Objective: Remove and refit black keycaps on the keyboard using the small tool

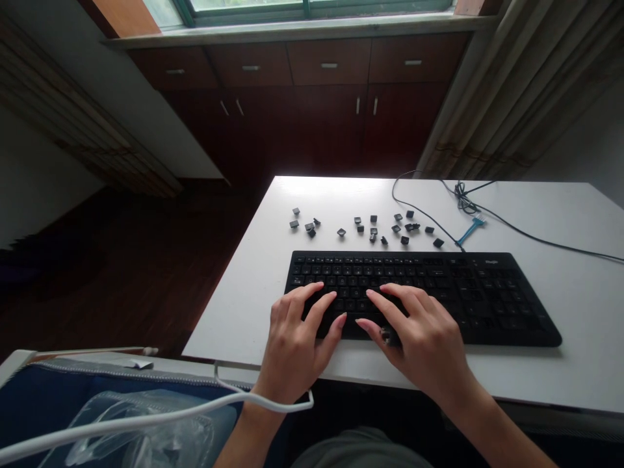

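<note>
A black keyboard [507, 325] lies near the front edge of the white table. My left hand [299, 331] rests over its left part, fingers spread with the fingertips on the keys. Over the middle keys my right hand [419, 325] is likewise spread, its thumb close to the left thumb at the space bar. Neither hand grasps anything. Some keys at the right of the keyboard look bare of caps. Behind the keyboard several loose black keycaps [404, 240] are scattered, beyond the reach of both hands' fingertips.
A small blue brush [470, 231] lies behind the keyboard beside a bundled black cable [465, 198]. The white table [234, 312] ends at the left. A white cord [195, 411] crosses the lower left, above a clear plastic bag [146, 435]. Dark red cabinets [312, 123] stand beyond.
</note>
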The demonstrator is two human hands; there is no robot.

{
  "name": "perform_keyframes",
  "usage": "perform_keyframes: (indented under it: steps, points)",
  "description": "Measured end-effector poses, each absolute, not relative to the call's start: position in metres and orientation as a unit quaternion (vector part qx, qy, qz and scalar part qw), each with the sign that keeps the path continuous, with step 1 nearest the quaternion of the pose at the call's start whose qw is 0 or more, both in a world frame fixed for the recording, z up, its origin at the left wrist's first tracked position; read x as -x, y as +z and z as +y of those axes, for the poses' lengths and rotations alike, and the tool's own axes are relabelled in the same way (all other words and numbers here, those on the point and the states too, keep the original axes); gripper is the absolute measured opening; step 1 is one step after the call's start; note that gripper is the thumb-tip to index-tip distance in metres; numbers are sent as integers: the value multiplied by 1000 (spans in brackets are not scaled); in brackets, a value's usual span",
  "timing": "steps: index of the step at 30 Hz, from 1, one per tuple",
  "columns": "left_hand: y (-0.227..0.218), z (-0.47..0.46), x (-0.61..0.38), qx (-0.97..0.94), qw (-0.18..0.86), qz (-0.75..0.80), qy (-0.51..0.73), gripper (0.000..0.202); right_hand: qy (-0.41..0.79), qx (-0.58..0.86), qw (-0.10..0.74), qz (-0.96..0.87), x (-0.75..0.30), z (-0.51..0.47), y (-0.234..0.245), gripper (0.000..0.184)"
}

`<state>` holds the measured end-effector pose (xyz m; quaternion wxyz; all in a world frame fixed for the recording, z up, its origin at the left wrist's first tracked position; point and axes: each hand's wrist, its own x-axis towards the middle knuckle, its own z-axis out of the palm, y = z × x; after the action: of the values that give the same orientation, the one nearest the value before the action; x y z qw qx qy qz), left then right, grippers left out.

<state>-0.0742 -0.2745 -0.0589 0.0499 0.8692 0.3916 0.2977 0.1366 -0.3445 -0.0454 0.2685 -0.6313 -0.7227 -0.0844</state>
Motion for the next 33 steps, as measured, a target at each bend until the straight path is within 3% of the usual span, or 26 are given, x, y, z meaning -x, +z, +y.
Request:
perform_keyframes:
  steps: [8, 16, 26, 33]
  points:
    - [-59, -275, 74, -869, 50, 391, 300, 35, -79, 655, 257, -707, -134, -334, -43, 45]
    - [-62, -275, 76, -864, 54, 390, 313, 38, -55, 596, 290, -747, -143, -359, -42, 30]
    - [-59, -275, 74, -866, 48, 391, 309, 36, -69, 616, 269, -737, -139, -365, -49, 40]
    - [-60, -274, 75, -869, 43, 386, 306, 36, -61, 611, 284, -737, -140, -359, -46, 35]
